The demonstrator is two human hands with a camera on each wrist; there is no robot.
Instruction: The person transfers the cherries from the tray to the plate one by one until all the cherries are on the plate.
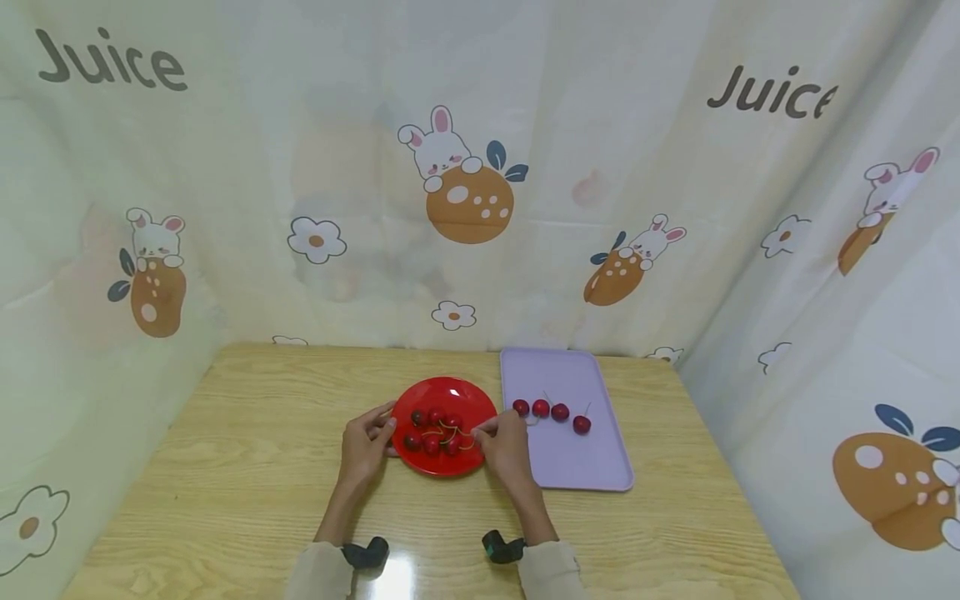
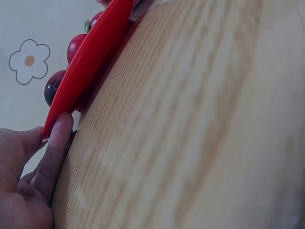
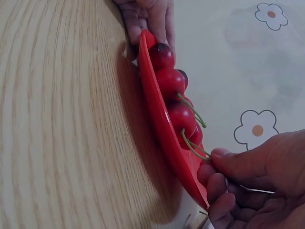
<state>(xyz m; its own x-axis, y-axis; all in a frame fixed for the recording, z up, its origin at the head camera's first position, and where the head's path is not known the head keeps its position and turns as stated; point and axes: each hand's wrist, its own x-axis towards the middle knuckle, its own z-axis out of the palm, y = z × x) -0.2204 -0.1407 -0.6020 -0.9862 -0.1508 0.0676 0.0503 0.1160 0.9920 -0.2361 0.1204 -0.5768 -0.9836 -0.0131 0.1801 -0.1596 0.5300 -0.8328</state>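
A round red plate [image 1: 480,406] sits on the wooden table with several cherries [image 1: 432,446] gathered in its middle, their green stems pointing mostly to the right. My left hand [image 1: 363,446] grips the plate's left rim, thumb above and fingers beneath, as the left wrist view also shows. At the plate's right side my right hand [image 1: 506,448] pinches the stem of a cherry [image 3: 182,117] between thumb and fingertips. That cherry rests among the others on the plate. In the right wrist view the remaining right fingers are curled beside the rim.
Right of the plate lies a lilac tray [image 1: 577,467] with several cherries [image 1: 560,412] in a row, the right hand partly covering its left edge. A patterned curtain [image 1: 360,167] hangs behind the table [image 1: 247,450] and along both sides.
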